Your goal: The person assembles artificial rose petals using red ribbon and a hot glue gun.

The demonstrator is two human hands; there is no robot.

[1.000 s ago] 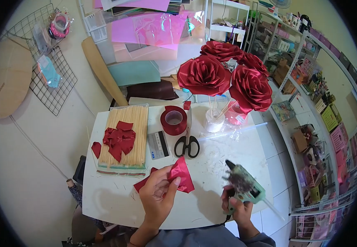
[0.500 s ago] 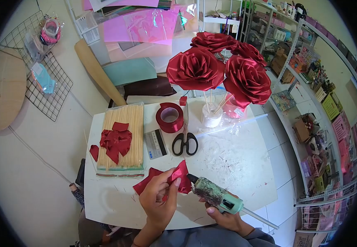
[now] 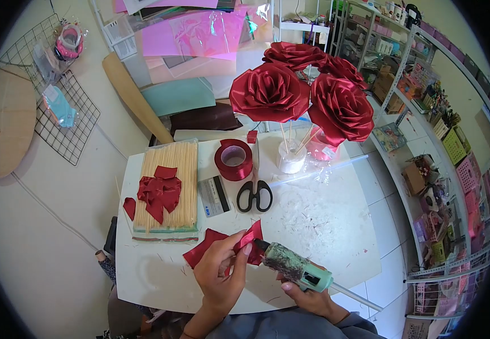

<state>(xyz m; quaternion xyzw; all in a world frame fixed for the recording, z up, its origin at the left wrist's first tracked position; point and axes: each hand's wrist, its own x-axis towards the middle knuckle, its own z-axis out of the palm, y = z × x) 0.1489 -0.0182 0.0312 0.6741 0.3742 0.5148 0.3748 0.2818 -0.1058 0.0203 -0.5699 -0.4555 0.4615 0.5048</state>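
Observation:
My left hand [image 3: 220,276] pinches a piece of red satin ribbon [image 3: 251,233] between thumb and fingers, low over the front of the white table. More red ribbon [image 3: 202,248] shows beneath and to the left of that hand. In my right hand [image 3: 311,296] is a green hot glue gun [image 3: 297,268] with a stained front and a glue stick [image 3: 358,296] jutting from its rear. Its black nozzle points left, right at the ribbon by my left thumb. Fingers of the right hand wrap the handle, which is mostly hidden.
Behind my hands lie black-handled scissors [image 3: 254,196], a card [image 3: 215,196] and a red ribbon roll [image 3: 233,160]. Cut red petals [image 3: 160,194] rest on a pack of wooden sticks [image 3: 186,169]. Large red ribbon roses [image 3: 269,92] stand in a white holder [image 3: 291,160] at the back right.
The glue gun's nozzle has shifted slightly left, closer to the ribbon. My left hand has moved a little to the right, still pinching the ribbon.

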